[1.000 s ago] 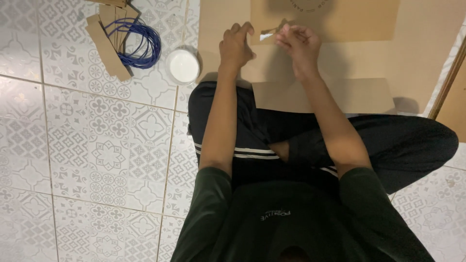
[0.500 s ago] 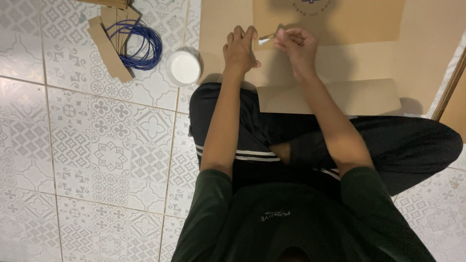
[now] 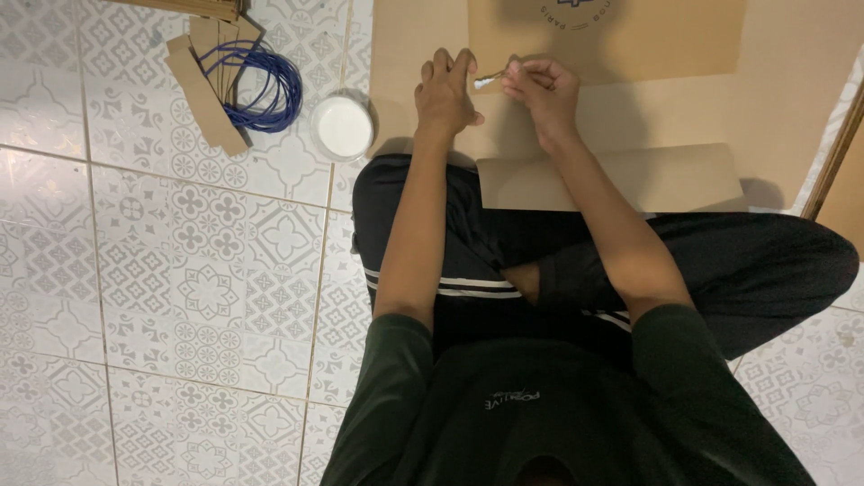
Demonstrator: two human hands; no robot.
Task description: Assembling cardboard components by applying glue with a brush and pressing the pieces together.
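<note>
I sit cross-legged on a tiled floor with a flat sheet of brown cardboard [image 3: 792, 99] in front of me. My right hand [image 3: 543, 87] pinches a thin brush [image 3: 487, 79] whose white tip points left. My left hand [image 3: 444, 88] lies flat on the cardboard, fingers together, with the brush tip right at its fingertips. A narrower cardboard strip [image 3: 612, 178] rests on the sheet just in front of my legs. A round container of white glue [image 3: 342, 126] stands on the floor to the left of my left hand.
At the upper left lie a coil of blue cord [image 3: 265, 90] and several cardboard strips [image 3: 205, 99] on the patterned tiles. A wooden edge [image 3: 832, 162] runs along the far right. My legs in dark trousers [image 3: 765, 261] span the lower middle.
Both hands have stayed on the cardboard, with the brush tip kept near my left fingertips. The view has shifted slightly, so a little more of the cardboard's far side shows.
</note>
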